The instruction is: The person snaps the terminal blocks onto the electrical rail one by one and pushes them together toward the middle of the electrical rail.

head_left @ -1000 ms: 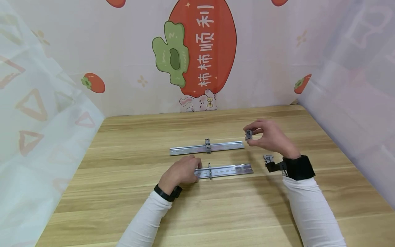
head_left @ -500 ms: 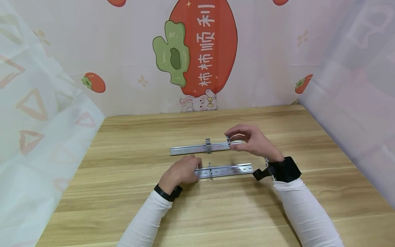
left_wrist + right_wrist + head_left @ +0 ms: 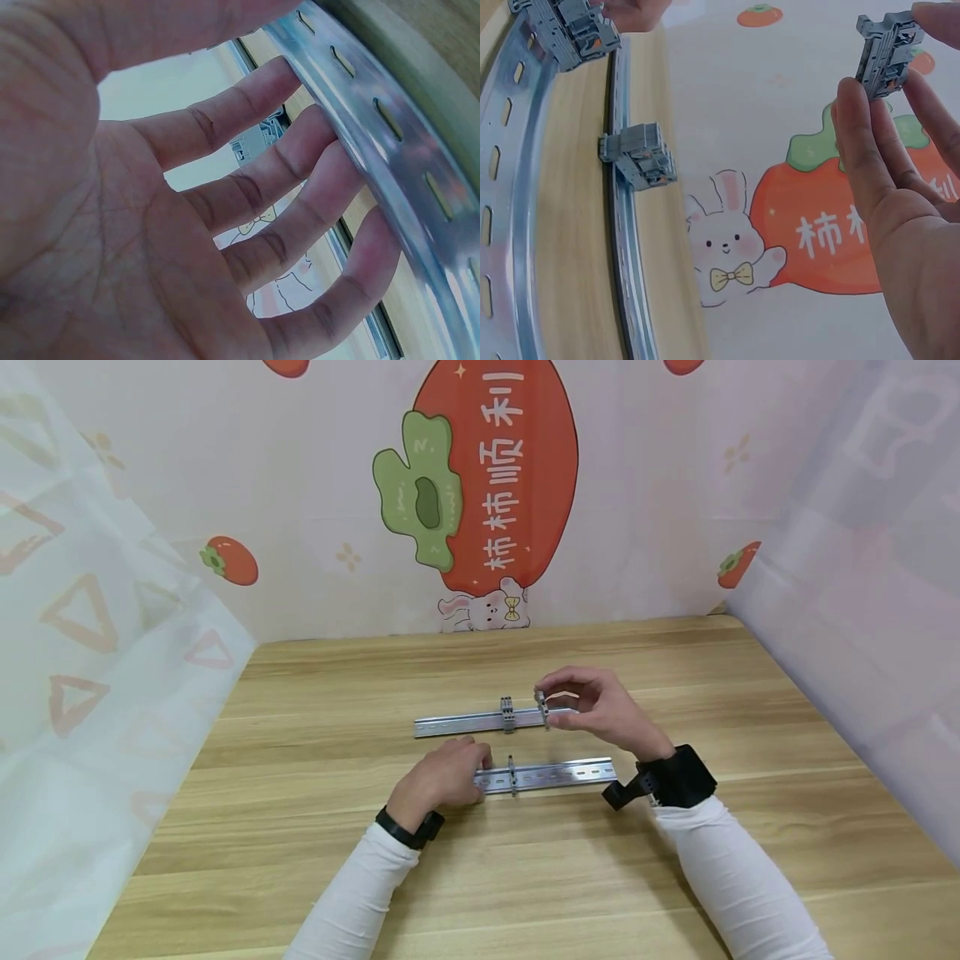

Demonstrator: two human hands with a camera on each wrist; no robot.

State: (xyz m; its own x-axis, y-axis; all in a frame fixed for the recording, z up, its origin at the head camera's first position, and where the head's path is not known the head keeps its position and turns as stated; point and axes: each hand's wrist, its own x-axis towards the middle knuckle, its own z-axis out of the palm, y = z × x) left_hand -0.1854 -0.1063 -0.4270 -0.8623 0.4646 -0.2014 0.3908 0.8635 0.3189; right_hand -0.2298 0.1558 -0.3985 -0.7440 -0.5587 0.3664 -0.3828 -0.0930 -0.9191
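Note:
My left hand (image 3: 442,772) grips the left end of the near metal DIN rail (image 3: 566,774), its fingertips along the far edge in the left wrist view. One thin grey terminal block (image 3: 513,775) sits across this rail, just right of the hand. Between thumb and fingertips, my right hand (image 3: 600,706) pinches another grey terminal block (image 3: 889,54), held upright. In the head view this block overlaps the right part of the far DIN rail (image 3: 457,726). A small stack of terminal blocks (image 3: 507,714) is mounted at the far rail's middle, left of the pinched one.
Both rails lie roughly parallel on the wooden table (image 3: 300,827). A printed cloth backdrop (image 3: 315,485) rises behind the table's back edge, with pale cloth walls left and right. The right wrist strap (image 3: 678,777) covers the place where a loose block lay.
My right hand has carried the pinched terminal block leftward, from beyond the far rail's right end to over that rail. The left hand stays on the near rail.

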